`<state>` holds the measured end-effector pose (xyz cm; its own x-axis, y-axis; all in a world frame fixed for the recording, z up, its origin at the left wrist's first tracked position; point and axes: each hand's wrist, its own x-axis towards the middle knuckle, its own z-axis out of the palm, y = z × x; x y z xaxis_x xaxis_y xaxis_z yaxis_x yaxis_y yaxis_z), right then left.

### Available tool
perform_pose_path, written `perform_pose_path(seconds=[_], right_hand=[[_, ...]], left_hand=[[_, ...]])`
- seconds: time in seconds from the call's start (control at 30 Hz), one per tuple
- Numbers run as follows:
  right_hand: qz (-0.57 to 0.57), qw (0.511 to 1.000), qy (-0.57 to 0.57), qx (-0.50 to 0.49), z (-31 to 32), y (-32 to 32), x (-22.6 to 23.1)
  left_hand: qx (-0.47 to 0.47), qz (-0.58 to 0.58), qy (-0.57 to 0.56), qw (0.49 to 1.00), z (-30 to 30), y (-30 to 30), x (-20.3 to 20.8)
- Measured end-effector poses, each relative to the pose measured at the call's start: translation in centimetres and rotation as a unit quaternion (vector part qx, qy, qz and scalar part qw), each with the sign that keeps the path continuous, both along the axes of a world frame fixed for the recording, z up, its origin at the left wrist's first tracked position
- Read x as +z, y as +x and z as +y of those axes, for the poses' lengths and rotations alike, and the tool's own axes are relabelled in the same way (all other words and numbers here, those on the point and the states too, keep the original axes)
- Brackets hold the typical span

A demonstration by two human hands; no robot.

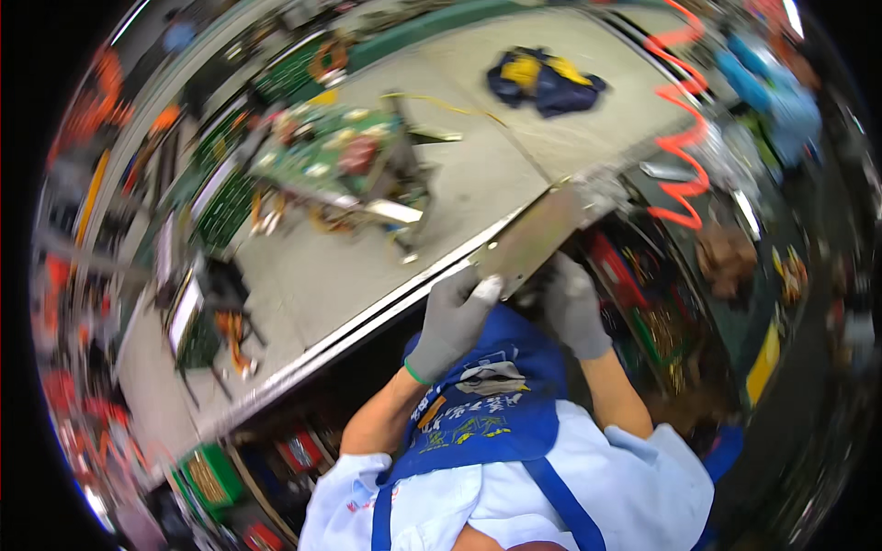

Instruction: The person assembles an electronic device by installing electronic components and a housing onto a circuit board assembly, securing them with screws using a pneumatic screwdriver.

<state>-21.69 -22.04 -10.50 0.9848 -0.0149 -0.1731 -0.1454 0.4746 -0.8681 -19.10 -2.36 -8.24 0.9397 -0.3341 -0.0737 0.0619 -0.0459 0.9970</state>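
A flat, dull metal plate (535, 230) with small holes near its end is held at a slant over the front edge of the workbench (303, 285). My left hand (462, 317), in a grey glove with a green cuff, grips its near left end, thumb on top. At the plate's near right edge is my right hand (574, 303), also gloved in grey, its fingers curled in against the plate and partly hidden and blurred. Clear plastic wrap (602, 191) lies by the plate's far end.
A blurred green circuit assembly (322, 151) with wires stands on the bench to the left. Farther back lies a dark blue and yellow cloth bundle (544, 81). A red coiled hose (682, 138) hangs at the right. Below the bench edge are parts bins (657, 331) and a green bin (209, 476).
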Motion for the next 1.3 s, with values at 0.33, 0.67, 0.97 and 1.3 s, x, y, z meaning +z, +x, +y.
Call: perform_pose_path(seconds=[0.33,0.67,0.97,1.3], right_hand=[[-0.012,0.797,-0.37,-0.478,-8.7,-8.1,-6.7],[0.149,0.44,-0.557,-0.689,-43.3,-23.9,-1.4],[0.15,0.687,-0.136,-0.697,-57.6,-30.2,-2.6],[0.203,0.62,-0.244,-0.717,-58.9,-27.8,-4.4]], left_hand=[[-0.152,0.226,-0.011,0.962,-4.8,-1.5,-6.0],[-0.191,0.235,-0.004,0.953,-5.6,-1.9,-7.5],[-0.15,0.271,0.012,0.951,-4.8,-1.2,-8.8],[-0.098,0.299,0.001,0.949,-3.9,-0.1,-9.7]])
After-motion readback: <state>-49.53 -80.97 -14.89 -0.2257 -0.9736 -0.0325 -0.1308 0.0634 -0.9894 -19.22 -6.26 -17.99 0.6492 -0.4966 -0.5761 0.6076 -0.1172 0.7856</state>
